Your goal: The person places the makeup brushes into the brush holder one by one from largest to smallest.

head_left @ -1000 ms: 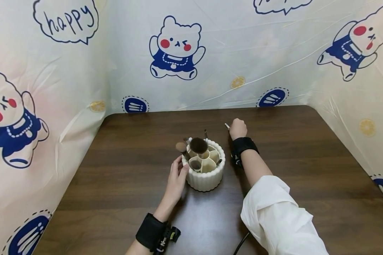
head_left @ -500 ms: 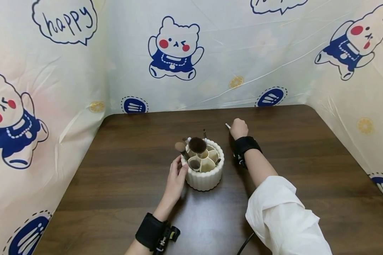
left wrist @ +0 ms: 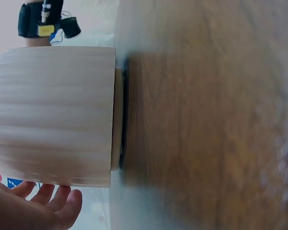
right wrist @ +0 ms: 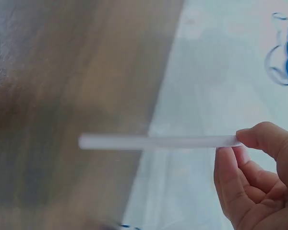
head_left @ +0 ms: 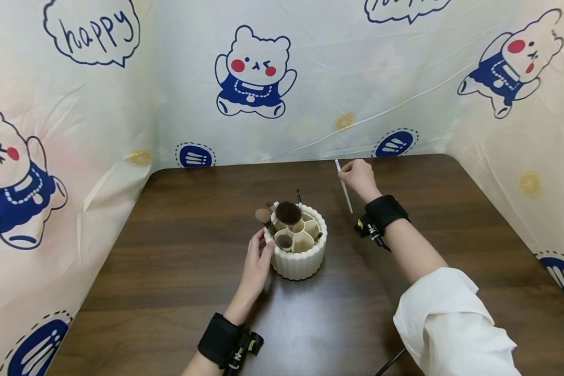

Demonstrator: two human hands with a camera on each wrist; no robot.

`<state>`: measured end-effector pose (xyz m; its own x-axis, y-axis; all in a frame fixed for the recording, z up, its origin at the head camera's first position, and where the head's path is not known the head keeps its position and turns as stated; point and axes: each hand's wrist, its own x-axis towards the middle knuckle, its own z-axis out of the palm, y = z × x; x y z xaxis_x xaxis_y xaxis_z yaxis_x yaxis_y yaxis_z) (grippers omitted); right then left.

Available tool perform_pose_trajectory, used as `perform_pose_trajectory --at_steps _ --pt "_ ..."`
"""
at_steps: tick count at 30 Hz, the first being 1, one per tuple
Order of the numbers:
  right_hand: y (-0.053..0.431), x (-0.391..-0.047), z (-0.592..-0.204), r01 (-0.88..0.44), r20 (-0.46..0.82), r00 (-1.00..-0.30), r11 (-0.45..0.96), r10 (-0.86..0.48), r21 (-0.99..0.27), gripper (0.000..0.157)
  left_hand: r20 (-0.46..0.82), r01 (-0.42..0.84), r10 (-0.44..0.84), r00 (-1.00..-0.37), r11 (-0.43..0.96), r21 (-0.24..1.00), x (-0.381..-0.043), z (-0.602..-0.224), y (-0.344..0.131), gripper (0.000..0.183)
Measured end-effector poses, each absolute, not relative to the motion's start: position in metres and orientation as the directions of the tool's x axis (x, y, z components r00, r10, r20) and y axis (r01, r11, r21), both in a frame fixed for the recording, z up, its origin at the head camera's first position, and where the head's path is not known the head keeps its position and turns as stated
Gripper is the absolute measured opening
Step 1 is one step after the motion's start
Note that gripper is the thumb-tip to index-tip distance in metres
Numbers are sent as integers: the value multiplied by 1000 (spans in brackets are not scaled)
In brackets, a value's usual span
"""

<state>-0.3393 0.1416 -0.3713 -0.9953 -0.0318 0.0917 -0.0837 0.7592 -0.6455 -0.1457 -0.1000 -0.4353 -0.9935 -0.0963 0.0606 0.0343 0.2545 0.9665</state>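
A white, scalloped makeup brush holder (head_left: 297, 266) stands upright on the brown table, divided into compartments. It holds a large dark fluffy brush (head_left: 289, 213), a tan-tipped brush (head_left: 263, 215) leaning left and several smaller ones. My left hand (head_left: 256, 263) rests against its left side, thumb toward me; the left wrist view has the fingertips (left wrist: 74, 197) touching the ribbed wall. Beyond the holder to the right, my right hand (head_left: 361, 178) pinches a slim white stick (head_left: 345, 196) near its upper end, between thumb and fingers. The right wrist view shows the stick (right wrist: 149, 142) lengthwise, its far end over the table.
The wooden table (head_left: 178, 219) ends at a back edge close behind my right hand. A patterned cloth (head_left: 310, 104) with printed bears hangs around it on the back and sides. A black cable (head_left: 391, 360) runs beneath the right sleeve.
My right hand has lifted and turned, moving slightly away from me, so the white stick now shows at length and points down. The left hand stays on the holder.
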Motion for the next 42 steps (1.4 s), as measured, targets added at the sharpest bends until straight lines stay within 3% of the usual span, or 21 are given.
perform_pose_trajectory --at_steps 13,21,27,36,42 --pt "149 -271 -316 -219 186 -975 618 -118 -755 19 28 1 -99 -995 262 965 -145 -435 -101 53" --pt "155 -222 -284 -204 152 -977 444 -150 -872 21 33 4 -107 -994 260 966 -146 -434 -99 53" --pt "156 -196 -276 -220 171 -966 269 -193 -938 14 30 0 -112 -993 259 966 -146 -434 -98 53" --pt "129 -167 -296 -377 271 -912 362 -309 -853 7 38 7 -118 -992 253 967 -146 -435 -98 53" --pt "114 -161 -317 -412 281 -890 370 -358 -833 5 32 3 -113 -993 247 969 -146 -434 -98 53"
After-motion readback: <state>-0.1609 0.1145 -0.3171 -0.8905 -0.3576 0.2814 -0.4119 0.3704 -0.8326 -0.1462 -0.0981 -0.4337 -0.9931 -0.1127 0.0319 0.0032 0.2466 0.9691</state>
